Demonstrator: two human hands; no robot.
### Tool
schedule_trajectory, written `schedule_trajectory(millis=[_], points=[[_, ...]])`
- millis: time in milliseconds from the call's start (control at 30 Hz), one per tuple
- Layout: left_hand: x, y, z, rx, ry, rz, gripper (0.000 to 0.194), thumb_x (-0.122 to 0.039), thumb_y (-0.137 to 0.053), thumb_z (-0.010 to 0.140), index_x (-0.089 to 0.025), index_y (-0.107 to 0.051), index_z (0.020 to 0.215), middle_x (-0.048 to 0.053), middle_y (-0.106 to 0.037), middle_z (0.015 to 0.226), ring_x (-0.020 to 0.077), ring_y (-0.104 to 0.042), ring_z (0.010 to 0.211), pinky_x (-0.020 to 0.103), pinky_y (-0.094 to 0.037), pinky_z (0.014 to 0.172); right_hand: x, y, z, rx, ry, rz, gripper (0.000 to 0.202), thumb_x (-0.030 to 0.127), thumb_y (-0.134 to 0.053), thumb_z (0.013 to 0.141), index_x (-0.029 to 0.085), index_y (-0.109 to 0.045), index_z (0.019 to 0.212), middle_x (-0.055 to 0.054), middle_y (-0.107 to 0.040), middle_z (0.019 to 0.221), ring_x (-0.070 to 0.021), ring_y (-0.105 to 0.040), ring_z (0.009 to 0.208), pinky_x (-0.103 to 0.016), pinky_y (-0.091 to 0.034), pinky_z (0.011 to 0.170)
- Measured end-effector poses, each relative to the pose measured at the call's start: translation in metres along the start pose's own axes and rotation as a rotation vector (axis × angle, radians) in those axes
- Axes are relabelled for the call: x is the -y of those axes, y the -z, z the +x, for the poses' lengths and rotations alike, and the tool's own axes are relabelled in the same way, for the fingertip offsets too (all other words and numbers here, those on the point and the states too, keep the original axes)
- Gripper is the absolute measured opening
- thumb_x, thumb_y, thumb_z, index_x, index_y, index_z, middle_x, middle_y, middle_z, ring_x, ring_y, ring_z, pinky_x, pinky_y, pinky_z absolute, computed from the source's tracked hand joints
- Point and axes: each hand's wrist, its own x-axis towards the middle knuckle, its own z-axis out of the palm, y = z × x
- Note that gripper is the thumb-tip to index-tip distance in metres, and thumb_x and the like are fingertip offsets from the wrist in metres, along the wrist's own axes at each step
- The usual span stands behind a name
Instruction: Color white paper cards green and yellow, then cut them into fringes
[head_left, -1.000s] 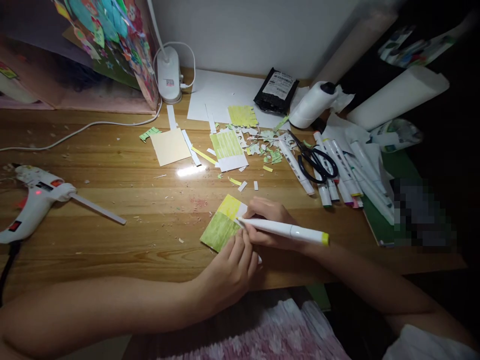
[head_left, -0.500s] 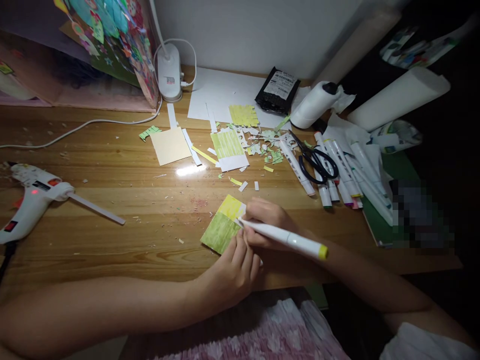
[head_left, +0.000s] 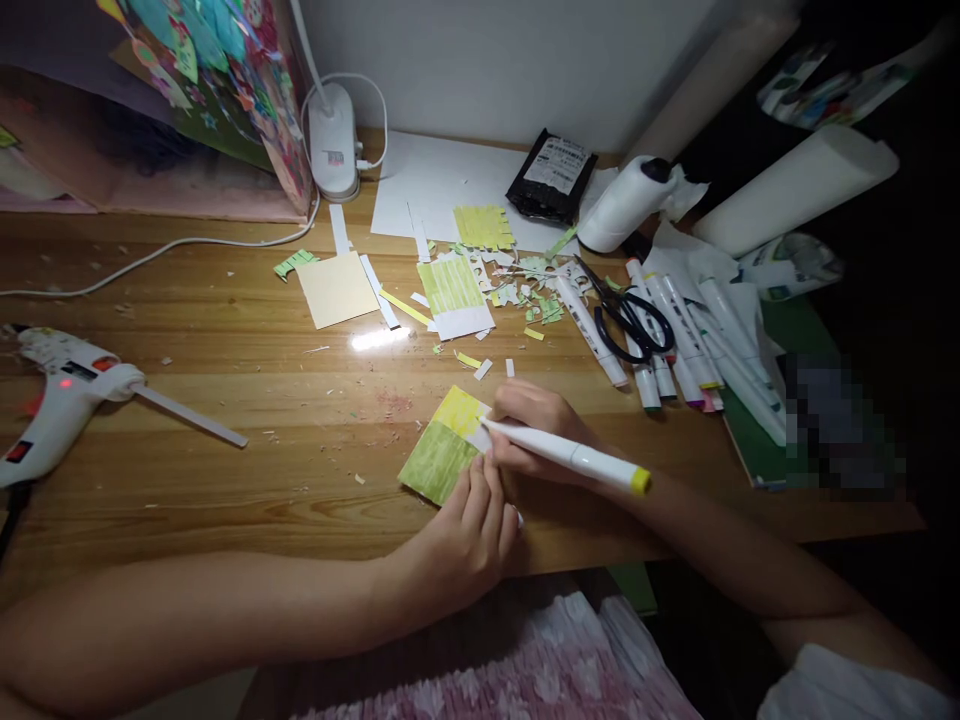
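My right hand is closed around a white marker with a yellow end. Its tip touches the right part of a small paper, coloured yellow at the top and olive green below, with a white patch on the right. My left hand has its fingers bent and pressed together on the paper's lower right side, pinning it to the table. A small white piece shows at the edge of this hand; what it is, I cannot tell.
At left lies a white glue gun, its red light lit. Behind the paper are a beige note pad, a green-striped paper and many scraps. Black scissors rest on several markers at right. A lamp base stands behind.
The marker tip has shifted slightly up and to the right over the yellow part, and the right hand with it. The left hand still presses on the paper.
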Motion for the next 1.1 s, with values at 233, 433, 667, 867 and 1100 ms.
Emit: schedule_trajectory(millis=[233,433,667,867,1100], points=[[-0.0012,-0.0033,-0.0024,0.003,-0.001,0.006,0.026,-0.027,-0.045,0.088,-0.004,-0.054,0.089,0.029,-0.06,0.111,0.0337,-0.061,0.102,0.044,-0.043,0.09,-0.0017,-0.0012,0.0002,-0.004,0.0,-0.011,0.018,0.011,-0.046,0.069,0.022,-0.032,0.068,0.003,-0.036,0.06,-0.0136,-0.036,0.057,-0.025,-0.03,0.055],[-0.0008,-0.0024,-0.0018,0.0,-0.004,-0.007,0.026,-0.025,-0.042,0.088,-0.002,-0.054,0.09,0.03,-0.059,0.11,0.0334,-0.061,0.101,0.044,-0.043,0.089,-0.0014,0.0005,-0.0004,0.027,-0.001,0.002,0.02,0.012,-0.045,0.069,0.023,-0.028,0.067,0.003,-0.035,0.06,-0.014,-0.034,0.056,-0.026,-0.029,0.054],[0.0001,-0.0006,-0.0008,-0.004,-0.003,0.001,0.027,-0.024,-0.041,0.088,-0.001,-0.054,0.093,0.029,-0.061,0.11,0.0334,-0.061,0.101,0.043,-0.043,0.089,-0.0026,0.0019,-0.0026,0.027,0.023,-0.018,0.022,0.011,-0.045,0.069,0.023,-0.027,0.065,0.003,-0.033,0.058,-0.014,-0.033,0.056,-0.026,-0.029,0.053],[0.0005,-0.0001,-0.0009,0.007,-0.004,-0.002,0.027,-0.024,-0.04,0.089,-0.002,-0.055,0.091,0.029,-0.06,0.111,0.0332,-0.061,0.102,0.043,-0.044,0.089,-0.0032,0.0021,-0.0035,0.022,0.046,-0.049,0.024,0.011,-0.046,0.069,0.023,-0.026,0.065,0.003,-0.032,0.058,-0.0142,-0.032,0.056,-0.027,-0.029,0.054],[0.0006,-0.0015,-0.0011,0.005,-0.003,0.004,0.028,-0.022,-0.038,0.089,-0.001,-0.055,0.092,0.029,-0.06,0.111,0.033,-0.061,0.101,0.044,-0.044,0.089,-0.0022,0.0012,-0.0036,0.014,0.039,-0.037,0.022,0.011,-0.044,0.069,0.023,-0.026,0.065,0.003,-0.032,0.058,-0.014,-0.032,0.056,-0.026,-0.029,0.054]])
